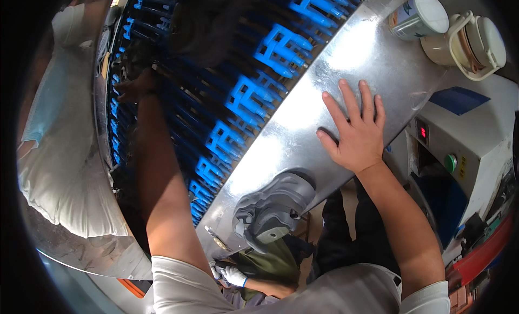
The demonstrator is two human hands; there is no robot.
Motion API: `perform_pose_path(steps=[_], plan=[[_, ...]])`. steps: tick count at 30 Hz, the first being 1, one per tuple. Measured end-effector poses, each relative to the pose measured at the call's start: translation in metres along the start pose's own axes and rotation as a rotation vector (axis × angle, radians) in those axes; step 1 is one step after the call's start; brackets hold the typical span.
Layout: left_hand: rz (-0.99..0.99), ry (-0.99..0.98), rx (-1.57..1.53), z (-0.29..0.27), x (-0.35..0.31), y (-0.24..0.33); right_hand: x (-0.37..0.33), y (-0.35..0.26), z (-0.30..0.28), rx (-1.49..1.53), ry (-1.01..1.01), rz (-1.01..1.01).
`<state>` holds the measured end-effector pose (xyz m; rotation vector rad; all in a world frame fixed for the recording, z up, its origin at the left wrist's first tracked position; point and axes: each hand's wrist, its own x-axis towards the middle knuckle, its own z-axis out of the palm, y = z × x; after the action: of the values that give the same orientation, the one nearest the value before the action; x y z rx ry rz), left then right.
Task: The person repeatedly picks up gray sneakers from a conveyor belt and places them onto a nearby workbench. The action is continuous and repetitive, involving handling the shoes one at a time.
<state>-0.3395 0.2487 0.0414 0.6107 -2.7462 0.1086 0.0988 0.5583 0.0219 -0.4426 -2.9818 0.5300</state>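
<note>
My left arm reaches far into a dark machine bed lined with bright blue plastic brackets (241, 97). In shadow at its far left side is my left hand (137, 87), beside a dark lump (136, 60) whose kind I cannot make out; the fingers are too dim to read. My right hand (356, 135) lies flat on the shiny metal ledge (281, 135), fingers spread, holding nothing. Nearer my body on that ledge rest grey moulded pieces (275, 206), curved and overlapping. Next to them is a small slim object (217, 239).
A white cup (419, 16) and a cream lidded pot with a handle (465, 46) stand at the far right. Below them is a control box (459, 135) with a green button. Another person's white-gloved hand (233, 276) shows low in the middle. Pale cloth (75, 151) hangs at left.
</note>
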Motion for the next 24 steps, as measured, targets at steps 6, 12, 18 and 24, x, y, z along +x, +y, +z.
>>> perform_pose_path(steps=[6, 12, 18, 24], plan=[[-0.287, -0.290, -0.571, -0.024, -0.030, -0.050, -0.003, -0.002, 0.000, 0.037, -0.002, 0.003], [-0.680, -0.673, -1.658, -0.108, -0.210, -0.182, -0.007, 0.001, 0.002, 0.042, -0.012, -0.017], [-0.687, -0.858, -1.602, -0.237, -0.302, -0.241, -0.011, 0.003, -0.007, -0.055, -0.055, -0.020], [-0.180, -1.193, -1.596, -0.326, -0.306, -0.264, -0.054, -0.007, -0.119, 1.515, -0.711, 0.652]])
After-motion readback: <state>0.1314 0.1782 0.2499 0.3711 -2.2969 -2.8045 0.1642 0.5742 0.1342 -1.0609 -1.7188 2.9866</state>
